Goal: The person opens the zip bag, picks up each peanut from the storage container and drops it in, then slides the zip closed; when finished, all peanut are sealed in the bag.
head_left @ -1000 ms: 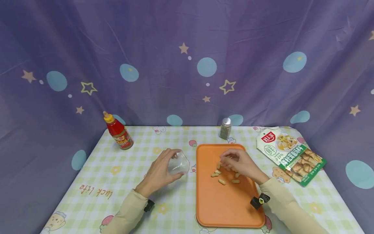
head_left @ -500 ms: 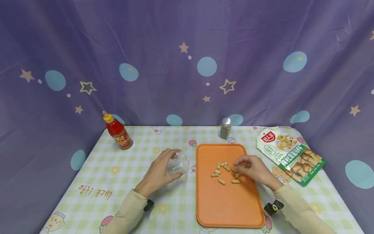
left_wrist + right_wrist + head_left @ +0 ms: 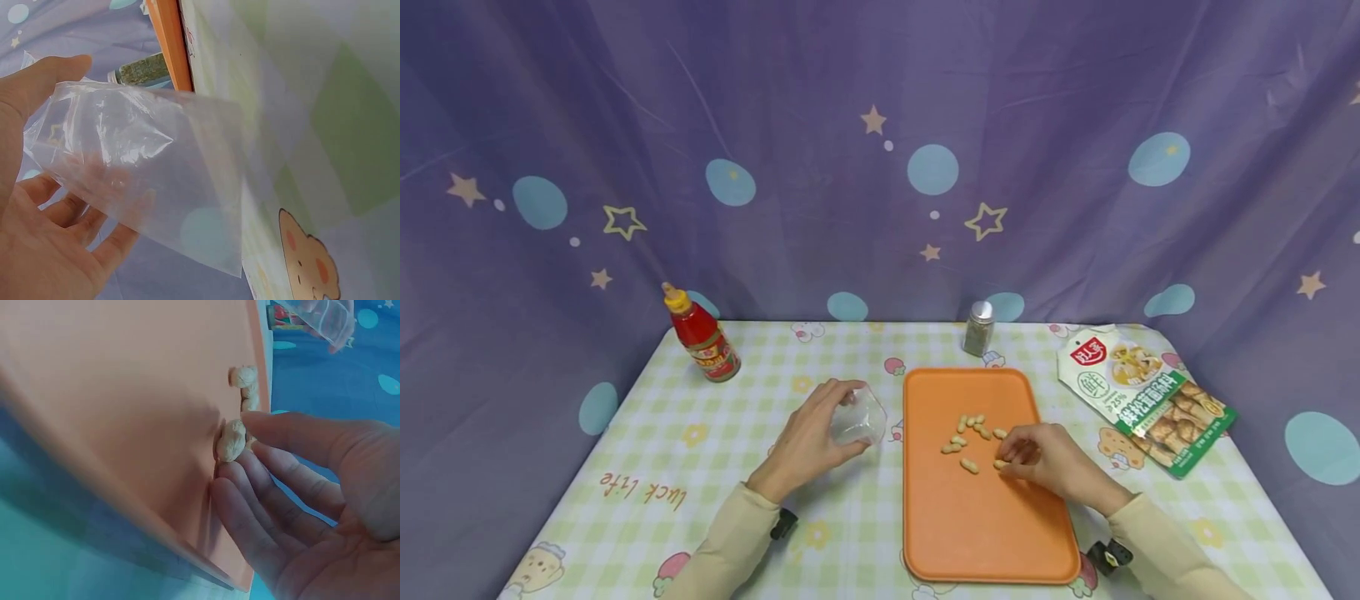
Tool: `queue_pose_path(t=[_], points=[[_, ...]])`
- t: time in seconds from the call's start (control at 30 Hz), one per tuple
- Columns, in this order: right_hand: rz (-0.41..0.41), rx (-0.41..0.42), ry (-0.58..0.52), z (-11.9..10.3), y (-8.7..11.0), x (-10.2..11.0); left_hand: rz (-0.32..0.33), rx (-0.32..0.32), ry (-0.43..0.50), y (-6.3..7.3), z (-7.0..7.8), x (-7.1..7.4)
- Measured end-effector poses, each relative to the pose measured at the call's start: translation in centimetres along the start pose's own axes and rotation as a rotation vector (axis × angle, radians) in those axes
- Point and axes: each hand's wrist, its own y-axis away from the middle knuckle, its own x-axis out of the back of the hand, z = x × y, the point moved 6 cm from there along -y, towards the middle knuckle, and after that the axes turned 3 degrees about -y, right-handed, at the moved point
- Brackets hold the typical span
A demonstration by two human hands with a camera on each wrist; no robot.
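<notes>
A clear plastic bag [image 3: 144, 144] is held open by my left hand [image 3: 808, 437], its thumb on one side and curled fingers on the other. In the head view, bag and hand are left of an orange tray [image 3: 977, 533]. My right hand [image 3: 1056, 462] is low over the tray's right side, its thumb and fingertips around one unshelled peanut [image 3: 232, 441]. That peanut appears pinched while close to the tray surface. Several other peanuts [image 3: 970, 466] lie loose on the tray, mostly left of the right hand; its fingers may hide more.
A red sauce bottle [image 3: 706, 342] with a yellow cap stands at the back left. Behind the tray is a small spice jar [image 3: 978, 331]. To the right lies a green and white food packet [image 3: 1150, 400]. A purple curtain [image 3: 820, 150] hangs behind the checked tablecloth [image 3: 700, 467].
My right hand has moved right across the tray, then slightly toward me, down to a peanut at the right side. The left hand and its bag have stayed in place.
</notes>
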Motion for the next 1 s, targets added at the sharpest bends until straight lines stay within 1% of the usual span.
queue_pose_path(t=[0.3,0.53,0.63,0.73,0.9,1.0], points=[[-0.030,0.020,0.017,-0.4,0.1,-0.6,0.000,-0.006,0.002,0.0,0.1,-0.1],[0.001,0.054,0.059,-1.4,-0.6,-0.6,0.000,-0.005,0.001,0.0,0.2,-0.1],[0.015,0.069,0.067,-2.0,-1.3,-0.7,0.000,-0.007,0.001,0.0,0.2,-0.1],[0.030,0.099,0.047,-3.0,-2.2,-1.0,0.000,-0.009,0.001,0.0,0.2,-0.2],[0.047,0.157,0.010,-5.5,-4.2,-2.0,0.003,-0.008,0.005,0.0,0.4,-0.2],[0.039,0.161,-0.021,-7.0,-5.4,-2.5,0.002,-0.006,0.011,0.0,0.4,-0.2]])
